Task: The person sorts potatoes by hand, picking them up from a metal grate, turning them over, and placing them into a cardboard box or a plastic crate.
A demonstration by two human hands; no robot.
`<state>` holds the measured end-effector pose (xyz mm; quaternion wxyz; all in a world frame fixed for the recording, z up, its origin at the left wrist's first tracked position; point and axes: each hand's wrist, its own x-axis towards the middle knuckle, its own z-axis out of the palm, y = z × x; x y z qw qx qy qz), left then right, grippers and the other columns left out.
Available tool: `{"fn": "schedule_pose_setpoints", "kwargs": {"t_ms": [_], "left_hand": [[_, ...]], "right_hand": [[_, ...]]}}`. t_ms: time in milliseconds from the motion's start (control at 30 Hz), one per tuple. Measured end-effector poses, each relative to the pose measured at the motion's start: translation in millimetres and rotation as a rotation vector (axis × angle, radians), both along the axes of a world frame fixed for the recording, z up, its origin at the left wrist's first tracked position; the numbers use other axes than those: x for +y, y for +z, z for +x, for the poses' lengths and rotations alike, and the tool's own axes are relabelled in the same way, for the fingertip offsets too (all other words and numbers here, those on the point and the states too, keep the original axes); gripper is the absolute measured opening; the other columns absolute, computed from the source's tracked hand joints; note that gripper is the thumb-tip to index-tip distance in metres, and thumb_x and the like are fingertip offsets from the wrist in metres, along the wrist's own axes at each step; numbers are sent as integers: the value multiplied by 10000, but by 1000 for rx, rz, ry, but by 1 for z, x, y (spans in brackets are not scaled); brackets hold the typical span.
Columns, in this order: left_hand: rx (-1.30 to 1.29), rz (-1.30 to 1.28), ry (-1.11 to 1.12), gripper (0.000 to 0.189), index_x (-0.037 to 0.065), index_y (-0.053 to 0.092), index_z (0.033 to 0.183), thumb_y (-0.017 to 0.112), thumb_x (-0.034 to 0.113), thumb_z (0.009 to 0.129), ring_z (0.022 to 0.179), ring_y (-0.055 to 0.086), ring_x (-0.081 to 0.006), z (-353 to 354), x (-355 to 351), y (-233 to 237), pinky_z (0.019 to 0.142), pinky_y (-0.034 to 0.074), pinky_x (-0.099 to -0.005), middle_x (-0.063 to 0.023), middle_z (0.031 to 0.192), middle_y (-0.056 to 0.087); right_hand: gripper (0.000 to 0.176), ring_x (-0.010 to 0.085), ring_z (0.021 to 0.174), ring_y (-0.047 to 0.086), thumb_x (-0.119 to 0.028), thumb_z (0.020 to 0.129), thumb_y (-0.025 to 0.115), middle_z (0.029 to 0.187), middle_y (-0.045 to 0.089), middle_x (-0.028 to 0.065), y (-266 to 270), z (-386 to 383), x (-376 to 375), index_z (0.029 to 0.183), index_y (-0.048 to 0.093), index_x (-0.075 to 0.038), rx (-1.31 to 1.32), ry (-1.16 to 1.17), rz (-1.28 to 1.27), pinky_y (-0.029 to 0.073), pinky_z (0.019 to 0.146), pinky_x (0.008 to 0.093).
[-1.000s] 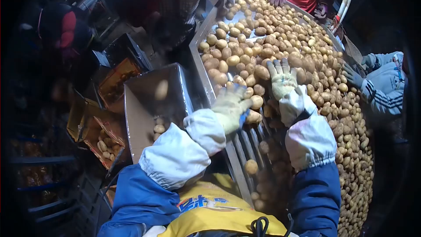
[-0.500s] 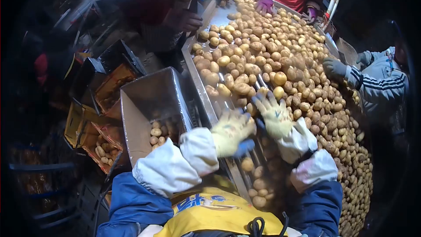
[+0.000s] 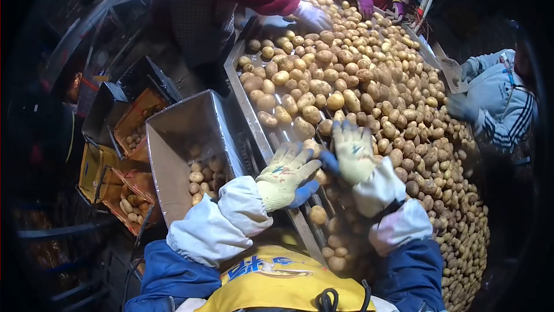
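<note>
Both hands have come back toward me since a second ago. My right hand [image 3: 353,151] no longer stretches up the heap but lies flat near the near end of the tabletop [image 3: 252,117]. My left hand [image 3: 285,175] has slid to the left edge, just beside the metal bin [image 3: 173,133].

Neither grip holds anything I can see. The left is wide, fingers fanned over the rail. The right is wide too, fingers straight and pressed on the potatoes [image 3: 346,70], which cover the tabletop from the far end almost to my wrists.

What worries me is the bare bars at the near end. A lone potato [image 3: 317,214] already sits there, and a fingertip or loose cuff could catch between the bars if they are turning. With both palms flat, I judge a round potato could easily squirt sideways, over the left rail and past the bin. A co-worker's white glove [image 3: 313,17] works the far left corner and a striped sleeve [image 3: 502,96] the right edge, so a reach up the heap could collide with them.

Whatever lies under my right palm is hidden. The near end is shadowed by my sleeves. The crates [image 3: 135,130] beyond the bin are dim, and the rest of the left side is too dark to read.
</note>
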<state>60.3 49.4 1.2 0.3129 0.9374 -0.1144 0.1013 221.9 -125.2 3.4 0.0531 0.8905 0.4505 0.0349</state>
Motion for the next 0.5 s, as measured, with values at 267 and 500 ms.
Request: {"fn": "schedule_pose_setpoints", "kwargs": {"t_ms": [267,500], "left_hand": [[60,-102,-22,368,132,705,1279,736,270,939,1432,455,-448,-6,9,-14,1223,312,-572,-174,1502,568],[-17,-162,30,341,112,713,1235,742,253,926,1272,538,-428,-2,7,-11,1082,437,-537,-160,1334,635]], "right_hand": [[428,351,1014,751,-277,971,711,1091,770,184,59,34,20,1355,655,-96,487,-185,359,576,900,445],[413,350,956,747,-431,973,721,1027,781,160,1,122,87,1194,709,-82,373,-321,-17,552,884,455]]}}
